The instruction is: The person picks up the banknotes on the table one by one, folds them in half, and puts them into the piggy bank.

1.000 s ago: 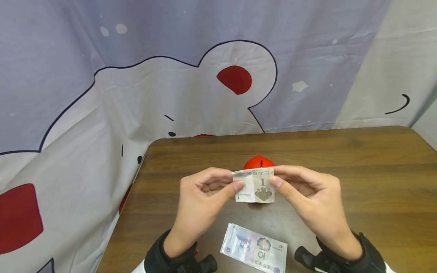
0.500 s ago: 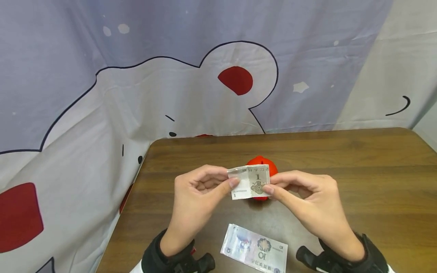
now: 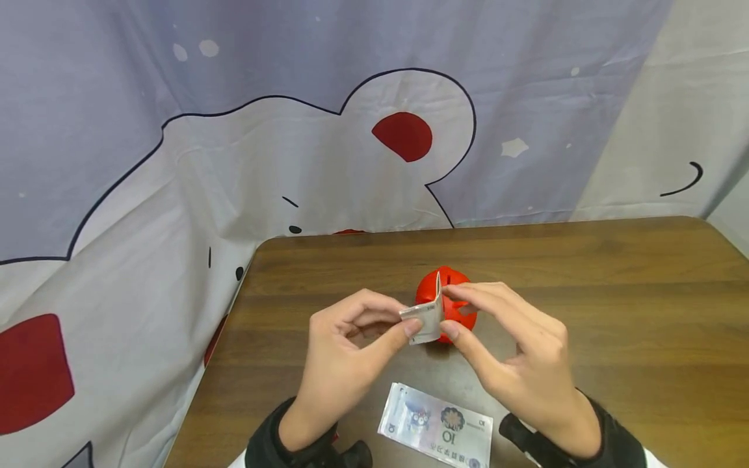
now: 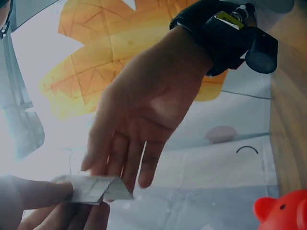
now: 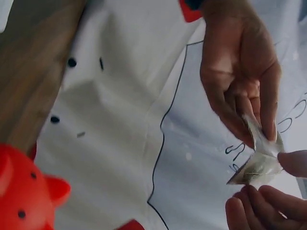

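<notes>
Over the brown wooden table (image 3: 643, 305), a cartoon-print cloth (image 3: 526, 97) hanging behind, the left hand (image 3: 351, 351) pinches a folded banknote (image 3: 426, 324) in front of the red piggy bank (image 5: 21, 194)! The right hand (image 3: 517, 354) is spread at its edge; more notes (image 3: 435, 426) lie nearer the person.

A large "10" (image 3: 448, 437) reads upside down on the banknote (image 3: 417, 415) lying on the surface (image 3: 632, 312); the row of characters (image 3: 449, 450) beside it is too small to make out. Print on the folded note (image 3: 427, 323) cannot be read.
</notes>
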The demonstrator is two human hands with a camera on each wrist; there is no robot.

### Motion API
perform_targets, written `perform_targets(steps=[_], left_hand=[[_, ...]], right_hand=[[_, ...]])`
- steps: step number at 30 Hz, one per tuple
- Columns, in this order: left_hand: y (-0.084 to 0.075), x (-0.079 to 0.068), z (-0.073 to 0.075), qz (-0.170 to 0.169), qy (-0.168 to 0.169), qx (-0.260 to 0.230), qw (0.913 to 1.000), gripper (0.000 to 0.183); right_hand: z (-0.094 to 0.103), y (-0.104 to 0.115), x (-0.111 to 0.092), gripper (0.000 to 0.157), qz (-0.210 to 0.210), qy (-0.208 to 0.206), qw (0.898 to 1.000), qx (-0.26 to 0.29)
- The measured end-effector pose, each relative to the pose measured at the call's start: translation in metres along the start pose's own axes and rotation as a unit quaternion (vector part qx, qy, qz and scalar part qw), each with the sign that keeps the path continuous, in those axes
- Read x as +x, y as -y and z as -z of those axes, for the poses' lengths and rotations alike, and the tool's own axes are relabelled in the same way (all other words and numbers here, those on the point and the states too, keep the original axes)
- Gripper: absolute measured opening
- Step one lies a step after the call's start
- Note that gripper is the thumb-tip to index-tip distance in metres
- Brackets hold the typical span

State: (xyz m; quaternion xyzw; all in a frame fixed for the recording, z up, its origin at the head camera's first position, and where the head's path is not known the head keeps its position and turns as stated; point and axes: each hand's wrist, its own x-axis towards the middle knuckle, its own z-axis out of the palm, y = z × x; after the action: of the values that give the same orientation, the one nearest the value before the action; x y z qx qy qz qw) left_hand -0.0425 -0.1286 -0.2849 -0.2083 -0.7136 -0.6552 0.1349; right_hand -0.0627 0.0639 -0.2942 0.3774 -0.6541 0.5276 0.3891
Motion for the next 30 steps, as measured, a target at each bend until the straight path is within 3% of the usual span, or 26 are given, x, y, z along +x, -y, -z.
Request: perform_targets(steps=[6,12,19,25,30], left_hand=[[0.005,-0.002,-0.005,-0.029,0.054,-0.052,0.9968,0.013],[0.006,-0.001,-0.007,-0.047,0.026,-0.016,0.9984,0.026],[0.006,-0.002,-0.006,-0.022,0.028,-0.009,0.9993,0.015],[0.005,-0.004,-0.007,0.038,0.050,-0.045,0.9971,0.014],[0.006,-0.003,-0.007,0.033,0.032,-0.049,0.9977,0.013]], right_hand=[[-0.002,0.001,-0.008,0.025,-0.041,0.035,0.988,0.148],[-0.003,0.000,-0.013,0.017,-0.052,0.038,0.972,0.225],[0.001,0.001,-0.010,0.017,-0.087,0.027,0.966,0.243],[0.005,0.001,-0.009,0.015,-0.125,-0.008,0.967,0.220],[0.009,0.003,-0.012,0.022,-0.191,0.021,0.961,0.198]])
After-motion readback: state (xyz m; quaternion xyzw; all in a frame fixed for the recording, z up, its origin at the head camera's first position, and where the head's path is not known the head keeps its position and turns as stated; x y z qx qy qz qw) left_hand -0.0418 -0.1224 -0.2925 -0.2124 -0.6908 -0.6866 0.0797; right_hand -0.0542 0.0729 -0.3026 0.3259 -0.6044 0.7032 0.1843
